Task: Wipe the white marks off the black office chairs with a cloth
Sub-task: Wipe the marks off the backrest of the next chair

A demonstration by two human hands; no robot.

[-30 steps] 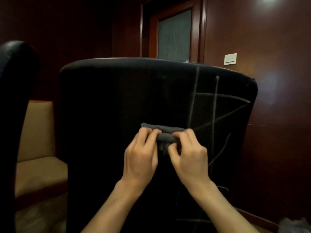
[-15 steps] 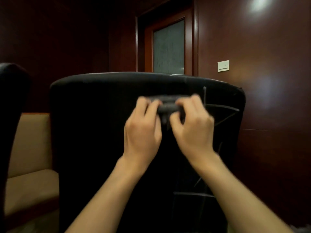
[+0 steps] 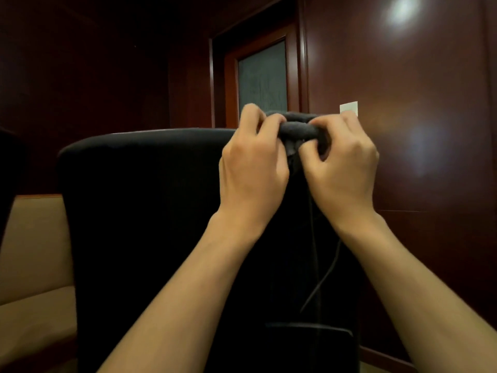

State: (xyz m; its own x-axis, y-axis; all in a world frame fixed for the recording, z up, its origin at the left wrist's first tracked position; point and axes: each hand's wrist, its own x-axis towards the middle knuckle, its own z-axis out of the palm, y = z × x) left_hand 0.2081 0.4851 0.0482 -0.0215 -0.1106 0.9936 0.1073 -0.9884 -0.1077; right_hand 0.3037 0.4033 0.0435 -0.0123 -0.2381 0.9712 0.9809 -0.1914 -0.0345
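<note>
Both hands (image 3: 295, 162) bunch the cloth (image 3: 295, 129) — hiding the chair (image 3: 148, 211) top's right corner.

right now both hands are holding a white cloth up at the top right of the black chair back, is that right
Not quite: the cloth is dark grey, not white. The head view shows the left hand and right hand both gripping it, bunched between them, at the top right of the black chair back.

Chair (image 3: 150, 224): set in front of door (image 3: 262, 79).
Bench (image 3: 35, 265): placed left of chair.
Cloth (image 3: 295, 127): held at chair's top edge.
</note>
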